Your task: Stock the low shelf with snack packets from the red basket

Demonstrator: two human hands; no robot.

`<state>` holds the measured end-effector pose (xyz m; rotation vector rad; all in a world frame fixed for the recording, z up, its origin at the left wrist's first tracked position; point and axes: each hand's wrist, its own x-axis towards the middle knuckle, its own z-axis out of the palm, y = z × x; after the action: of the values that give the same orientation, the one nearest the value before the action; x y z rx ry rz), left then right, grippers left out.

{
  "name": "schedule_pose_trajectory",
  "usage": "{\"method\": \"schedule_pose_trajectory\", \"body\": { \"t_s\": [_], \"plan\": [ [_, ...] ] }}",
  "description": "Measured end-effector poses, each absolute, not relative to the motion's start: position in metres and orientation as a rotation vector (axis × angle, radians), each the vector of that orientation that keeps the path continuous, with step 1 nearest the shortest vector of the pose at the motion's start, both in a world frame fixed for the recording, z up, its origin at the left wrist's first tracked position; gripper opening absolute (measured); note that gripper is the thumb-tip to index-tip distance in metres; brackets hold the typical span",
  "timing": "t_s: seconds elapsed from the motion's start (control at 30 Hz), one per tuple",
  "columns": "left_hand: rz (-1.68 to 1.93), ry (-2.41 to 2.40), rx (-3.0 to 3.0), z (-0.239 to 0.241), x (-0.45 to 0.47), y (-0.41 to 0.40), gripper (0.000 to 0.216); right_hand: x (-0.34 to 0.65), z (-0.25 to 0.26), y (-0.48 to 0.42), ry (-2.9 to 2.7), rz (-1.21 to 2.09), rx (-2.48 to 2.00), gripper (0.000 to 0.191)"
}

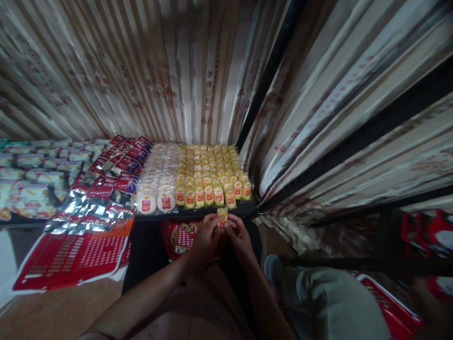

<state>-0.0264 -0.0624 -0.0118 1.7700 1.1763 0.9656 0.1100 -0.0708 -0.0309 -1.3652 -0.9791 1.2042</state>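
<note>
We see a low dark shelf [198,213] packed edge to edge — rows of small yellow packets [212,172] at its right end, round white packets [157,186] beside them, then red and silver foil packets [113,182], and pale packets [31,182] farthest left

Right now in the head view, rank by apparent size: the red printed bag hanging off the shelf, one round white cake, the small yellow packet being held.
1. red printed bag
2. round white cake
3. small yellow packet, held by left hand and right hand; nearer the camera, yet smallest.
</note>
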Motion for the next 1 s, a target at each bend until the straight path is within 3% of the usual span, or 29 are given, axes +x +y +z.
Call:
{"method": "schedule_pose_trajectory", "body": {
  "t_s": [0.13, 0.43, 0.63, 1.0],
  "plan": [
    [1.002, 1.130, 1.806, -0.007, -0.009, -0.049, 0.035, 0.121, -0.029, -0.066, -1.223, 0.852, -1.574, 0.042],
    [0.914, 1.107, 1.874, 0.002, 0.024, -0.023, 0.042, 0.151, -0.035, -0.044, -1.504, 0.226, -1.738, 0.049],
    [0.874, 1.148, 1.848, 0.002, 0.037, -0.010, 0.049, 0.153, -0.045, -0.025, -1.331, 0.140, -1.840, 0.053],
    [0.798, 1.273, 1.966, -0.029, 0.037, -0.001, 0.042, 0.144, -0.043, -0.004, -1.284, 0.115, -1.909, 0.049]
  ]
}}
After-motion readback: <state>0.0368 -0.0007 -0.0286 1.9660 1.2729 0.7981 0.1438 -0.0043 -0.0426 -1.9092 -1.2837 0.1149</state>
